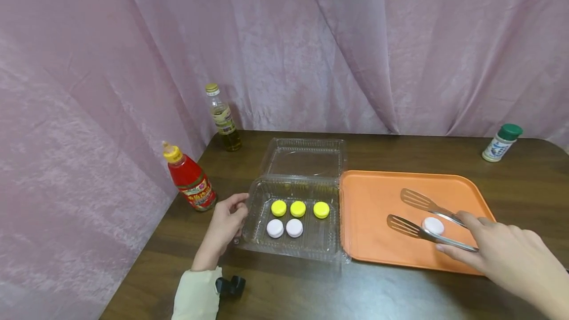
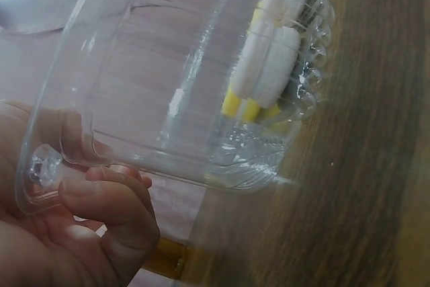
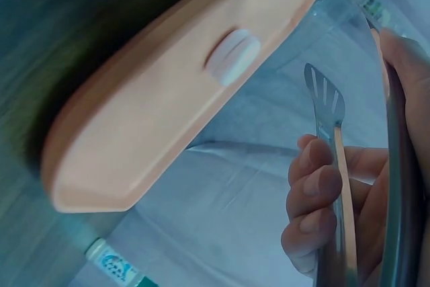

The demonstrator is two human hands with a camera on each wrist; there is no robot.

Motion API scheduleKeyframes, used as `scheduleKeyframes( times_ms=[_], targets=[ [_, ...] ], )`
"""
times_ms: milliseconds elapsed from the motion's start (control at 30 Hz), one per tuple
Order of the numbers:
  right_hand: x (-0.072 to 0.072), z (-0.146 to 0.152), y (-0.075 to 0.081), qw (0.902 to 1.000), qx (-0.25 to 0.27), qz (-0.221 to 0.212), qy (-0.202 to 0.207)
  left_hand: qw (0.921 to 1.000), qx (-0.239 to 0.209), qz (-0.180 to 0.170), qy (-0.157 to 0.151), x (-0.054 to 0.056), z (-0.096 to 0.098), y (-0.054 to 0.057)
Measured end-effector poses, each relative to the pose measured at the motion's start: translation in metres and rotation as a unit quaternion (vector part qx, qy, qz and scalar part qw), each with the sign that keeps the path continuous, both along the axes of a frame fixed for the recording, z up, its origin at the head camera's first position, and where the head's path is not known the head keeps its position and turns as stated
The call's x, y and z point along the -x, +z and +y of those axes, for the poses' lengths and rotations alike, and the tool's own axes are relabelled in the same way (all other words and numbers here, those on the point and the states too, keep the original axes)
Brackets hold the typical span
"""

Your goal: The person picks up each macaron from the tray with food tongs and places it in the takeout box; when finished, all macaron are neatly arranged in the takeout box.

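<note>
My left hand (image 1: pixel 227 221) grips the left rim of a clear plastic clamshell box (image 1: pixel 317 246), its fingers curled at the edge in the left wrist view. Inside the box lie three yellow macarons (image 1: pixel 298 209) and two white macarons (image 1: pixel 275 228). My right hand (image 1: pixel 511 251) holds metal slotted tongs (image 1: pixel 406 226) with their arms spread apart above an orange tray (image 1: pixel 378 201). On the tray one white macaron (image 1: pixel 433 226) appears between the tong arms in the head view; the right wrist view shows the tongs' heads apart from this macaron (image 3: pixel 233 57).
The box's lid (image 1: pixel 306 159) is folded back toward the curtain (image 1: pixel 284 48). A red sauce bottle (image 1: pixel 191 181) stands left of my left hand, an oil bottle (image 1: pixel 223 120) behind it. A green-capped shaker (image 1: pixel 502 143) stands beyond the tray on the wooden table (image 1: pixel 284 290).
</note>
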State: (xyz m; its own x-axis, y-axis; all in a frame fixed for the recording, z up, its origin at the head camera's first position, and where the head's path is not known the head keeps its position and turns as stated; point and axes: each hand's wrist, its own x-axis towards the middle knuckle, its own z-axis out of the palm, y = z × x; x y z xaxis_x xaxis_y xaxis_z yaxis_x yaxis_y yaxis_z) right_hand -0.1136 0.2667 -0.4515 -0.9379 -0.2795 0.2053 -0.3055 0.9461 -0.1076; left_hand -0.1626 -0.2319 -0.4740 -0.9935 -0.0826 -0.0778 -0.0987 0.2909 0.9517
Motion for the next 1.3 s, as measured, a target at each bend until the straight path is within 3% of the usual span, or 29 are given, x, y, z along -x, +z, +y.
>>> scheduleKeyframes(
  times_ms=[533,767,967,1300],
  targets=[
    [-0.012,0.032,-0.020,0.9980,0.012,0.053,-0.030,1.0000,0.002,0.000,0.000,-0.001,-0.003,0.001],
    [-0.015,0.045,-0.024,0.9973,0.019,0.058,-0.042,1.0000,0.001,0.006,-0.007,-0.001,0.000,0.003],
    [-0.017,0.048,-0.028,0.9961,0.009,0.085,-0.020,0.9999,0.004,0.012,-0.004,-0.001,0.001,0.002],
    [-0.016,0.053,-0.037,0.9963,-0.007,0.086,-0.005,0.9999,-0.006,0.006,-0.008,-0.002,0.001,0.004]
  ],
)
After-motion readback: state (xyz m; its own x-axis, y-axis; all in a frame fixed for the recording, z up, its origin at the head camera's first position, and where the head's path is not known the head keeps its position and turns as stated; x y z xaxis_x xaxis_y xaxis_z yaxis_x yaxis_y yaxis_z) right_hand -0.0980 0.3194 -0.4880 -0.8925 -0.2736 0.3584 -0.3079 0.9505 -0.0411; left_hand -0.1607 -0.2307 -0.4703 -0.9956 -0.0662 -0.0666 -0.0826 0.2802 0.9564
